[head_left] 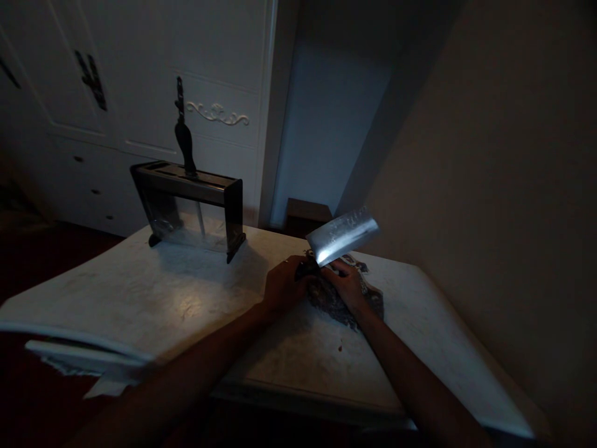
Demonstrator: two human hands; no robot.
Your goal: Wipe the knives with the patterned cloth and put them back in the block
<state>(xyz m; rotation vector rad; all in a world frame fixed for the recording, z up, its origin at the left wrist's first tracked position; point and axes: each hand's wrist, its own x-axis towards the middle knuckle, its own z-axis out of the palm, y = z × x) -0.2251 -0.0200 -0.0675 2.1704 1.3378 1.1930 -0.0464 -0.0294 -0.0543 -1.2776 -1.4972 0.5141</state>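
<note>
A cleaver [344, 236] is held above the table, its broad shiny blade tilted up toward the right. My left hand [283, 286] is closed around its dark handle [305, 270]. Close by, my right hand [346, 285] is bent over a dark, patterned cloth [333, 305], fingers closed on it just below the heel of the blade. The cloth lies bunched on the table under both hands. In the dim light I cannot tell whether the right fingertips also touch the blade.
A knife block [186, 180] with clear sides and one black-handled tool upright in it stands on the pale marbled table [200, 305], at the back left. Behind it is a white cabinet [224, 68]. A wall [489, 155] rises at the right. A drawer [88, 359] sticks out at the front left.
</note>
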